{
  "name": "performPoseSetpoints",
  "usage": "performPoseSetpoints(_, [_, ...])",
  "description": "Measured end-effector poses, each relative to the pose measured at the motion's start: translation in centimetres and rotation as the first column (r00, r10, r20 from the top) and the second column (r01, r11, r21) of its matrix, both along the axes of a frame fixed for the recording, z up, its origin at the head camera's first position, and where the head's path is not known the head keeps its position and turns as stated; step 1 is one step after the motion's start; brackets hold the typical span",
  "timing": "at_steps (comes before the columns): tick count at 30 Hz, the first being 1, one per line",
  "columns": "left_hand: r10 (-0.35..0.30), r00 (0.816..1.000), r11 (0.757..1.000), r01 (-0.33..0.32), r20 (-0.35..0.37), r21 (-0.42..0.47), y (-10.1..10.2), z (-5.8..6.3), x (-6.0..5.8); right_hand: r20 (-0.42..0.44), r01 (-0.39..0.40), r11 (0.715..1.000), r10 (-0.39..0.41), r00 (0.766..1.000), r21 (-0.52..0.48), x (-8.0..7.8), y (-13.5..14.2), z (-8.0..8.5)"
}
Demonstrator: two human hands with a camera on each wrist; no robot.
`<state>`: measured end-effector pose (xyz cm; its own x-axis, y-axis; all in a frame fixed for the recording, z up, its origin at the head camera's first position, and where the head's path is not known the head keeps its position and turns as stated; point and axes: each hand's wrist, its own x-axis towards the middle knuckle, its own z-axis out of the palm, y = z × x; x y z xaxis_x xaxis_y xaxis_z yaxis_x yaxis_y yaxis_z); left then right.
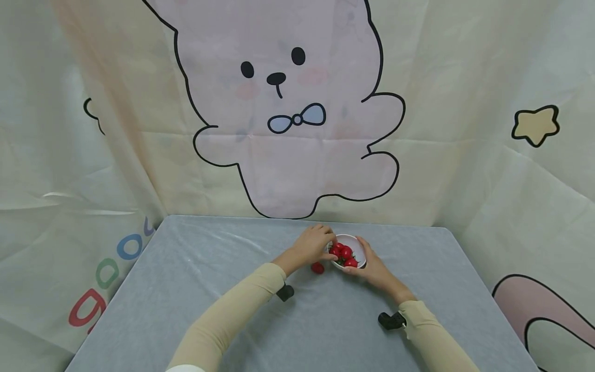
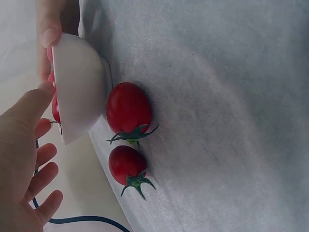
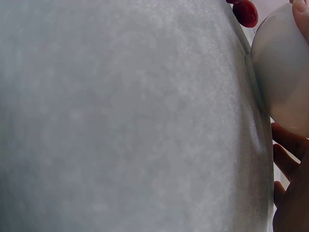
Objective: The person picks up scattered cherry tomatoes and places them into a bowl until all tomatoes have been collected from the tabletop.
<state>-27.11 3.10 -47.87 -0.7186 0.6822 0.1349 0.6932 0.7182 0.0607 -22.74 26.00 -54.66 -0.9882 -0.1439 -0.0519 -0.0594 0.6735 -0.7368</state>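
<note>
A small white bowl [image 2: 79,89] stands on the table with several red cherry tomatoes [image 1: 346,252] in it, some with green stems. My right hand [image 1: 377,269] grips the bowl from the right, thumb at the near side and fingers round the far side. Over the bowl's left rim, my left hand [image 1: 313,245] has thumb and index finger on either side of a tomato [image 2: 55,107]; the rim partly hides this contact. Two more cherry tomatoes, a larger one [image 2: 128,107] and a smaller one [image 2: 126,162], lie on the cloth left of the bowl.
A grey-blue cloth [image 1: 325,330] covers the table. Behind it hangs a pale curtain [image 1: 418,170] printed with a cartoon bear. A black wrist camera [image 1: 392,321] sits by the right sleeve, another [image 1: 285,293] by the left. A dark cable [image 2: 87,219] shows in the left wrist view.
</note>
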Motion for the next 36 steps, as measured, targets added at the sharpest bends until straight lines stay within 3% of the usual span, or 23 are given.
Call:
performPoseSetpoints(19, [0.019,1.0,0.999,-0.02,-0.023,-0.03,0.1,-0.5,0.0,0.002,0.006,1.0,-0.006,1.0,0.012,0.0,-0.1,0.2])
performPoseSetpoints(26, [0.021,1.0,0.999,-0.021,0.011,0.025,-0.3,-0.1,-0.1,-0.004,0.009,1.0,-0.009,1.0,0.009,0.0,-0.1,0.1])
performPoseSetpoints(36, [0.048,0.997,0.997,-0.052,0.064,0.065,-2.4,0.3,-0.8,-0.001,0.005,1.0,-0.005,1.0,0.009,-0.1,-0.1,0.1])
